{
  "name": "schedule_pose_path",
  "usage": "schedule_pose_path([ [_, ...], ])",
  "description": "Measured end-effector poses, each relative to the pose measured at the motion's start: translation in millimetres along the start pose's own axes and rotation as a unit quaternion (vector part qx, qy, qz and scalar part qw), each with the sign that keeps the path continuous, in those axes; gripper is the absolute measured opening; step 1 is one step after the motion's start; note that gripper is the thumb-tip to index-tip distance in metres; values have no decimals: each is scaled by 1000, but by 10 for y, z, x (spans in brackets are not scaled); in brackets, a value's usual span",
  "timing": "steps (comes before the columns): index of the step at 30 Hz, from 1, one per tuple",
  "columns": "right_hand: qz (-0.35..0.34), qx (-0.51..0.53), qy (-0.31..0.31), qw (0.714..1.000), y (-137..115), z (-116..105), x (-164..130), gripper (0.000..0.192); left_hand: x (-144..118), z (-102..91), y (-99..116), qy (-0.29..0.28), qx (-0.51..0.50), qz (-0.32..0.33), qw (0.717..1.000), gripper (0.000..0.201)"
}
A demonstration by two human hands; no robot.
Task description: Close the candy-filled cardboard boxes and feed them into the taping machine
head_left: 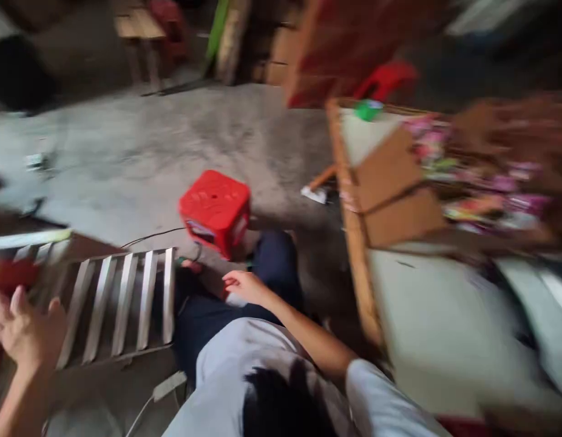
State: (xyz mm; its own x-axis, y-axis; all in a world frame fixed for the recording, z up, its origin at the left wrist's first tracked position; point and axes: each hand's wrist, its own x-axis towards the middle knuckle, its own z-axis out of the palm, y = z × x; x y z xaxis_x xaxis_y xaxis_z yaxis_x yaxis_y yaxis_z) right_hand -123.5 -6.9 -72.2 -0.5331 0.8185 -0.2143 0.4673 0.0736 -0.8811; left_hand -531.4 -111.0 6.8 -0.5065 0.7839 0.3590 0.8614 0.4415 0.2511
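Note:
The picture is badly motion-blurred. My left hand (26,328) is raised at the lower left with its fingers apart and nothing visibly in it. It is just below a blurred red thing (8,273) and beside a slatted metal rack (121,300). My right hand is out of view. Below me sits another person in a light grey shirt (235,364) and dark trousers, with dark hair (285,403). That person's hand (244,285) rests on their knee, close to a red plastic stool (215,209) on the concrete floor.
A table with a wooden edge (354,243) stands at the right, bearing a cardboard box (394,188) and pink and green packets (481,182). A green object (368,109) lies at its far end. A cable (148,235) runs across the floor. Wooden furniture (139,27) stands at the back.

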Motion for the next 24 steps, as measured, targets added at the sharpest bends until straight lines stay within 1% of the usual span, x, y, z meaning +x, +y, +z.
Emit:
schedule_pose_path([
  [1,1,-14,7,1000,-8,-119,-44,27,-89,293,229,-1,-47,41,998,79],
  [2,-8,-43,9,999,-29,-256,-117,29,-201,585,487,-15,-97,83,992,79],
  [3,-21,-80,12,996,-69,-405,-227,31,-327,855,771,-43,-146,120,981,78],
  [4,-36,-124,20,991,-131,-564,-376,31,-457,1088,1072,-84,-187,146,968,76],
  [5,-50,-166,37,984,-209,-734,-557,30,-579,1276,1377,-119,-221,158,955,72],
  [6,-59,-199,70,976,-293,-918,-760,29,-683,1421,1675,-147,-251,164,942,66],
  [7,-61,-218,124,966,-369,-1119,-975,27,-763,1526,1953,-169,-282,168,929,60],
  [8,-59,-230,194,952,-425,-1337,-1185,25,-819,1597,2208,-191,-311,174,915,55],
  [9,-48,-240,277,929,-452,-1571,-1378,24,-854,1641,2436,-217,-337,186,897,51],
  [10,-30,-252,364,896,-444,-1815,-1541,25,-875,1665,2640,-244,-359,201,878,48],
  [11,-6,-267,447,854,-403,-2065,-1663,26,-886,1675,2825,-270,-374,219,860,46],
  [12,21,-286,518,806,-331,-2312,-1740,29,-891,1675,2999,-292,-384,236,844,44],
  [13,49,-306,568,762,-236,-2548,-1770,34,-893,1671,3167,-313,-388,253,829,42],
  [14,77,-324,599,728,-126,-2766,-1758,41,-895,1664,3335,-331,-390,269,816,42],
  [15,105,-340,614,705,-13,-2961,-1713,47,-898,1657,3507,-348,-391,283,804,41],
  [16,135,-350,620,689,94,-3126,-1647,48,-906,1650,3683,-363,-394,293,792,41],
  [17,166,-355,619,681,186,-3260,-1575,44,-918,1645,3863,-378,-400,297,781,42],
  [19,218,-351,614,673,304,-3431,-1467,27,-961,1638,4220,-409,-423,283,757,45],
  [21,231,-345,617,668,328,-3495,-1462,13,-1025,1629,4553,-453,-458,241,726,52],
  [22,222,-349,623,664,313,-3496,-1500,11,-1060,1622,4704,-482,-474,211,706,57],
  [24,193,-365,640,648,251,-3460,-1633,13,-1130,1602,4976,-559,-501,128,649,65],
])
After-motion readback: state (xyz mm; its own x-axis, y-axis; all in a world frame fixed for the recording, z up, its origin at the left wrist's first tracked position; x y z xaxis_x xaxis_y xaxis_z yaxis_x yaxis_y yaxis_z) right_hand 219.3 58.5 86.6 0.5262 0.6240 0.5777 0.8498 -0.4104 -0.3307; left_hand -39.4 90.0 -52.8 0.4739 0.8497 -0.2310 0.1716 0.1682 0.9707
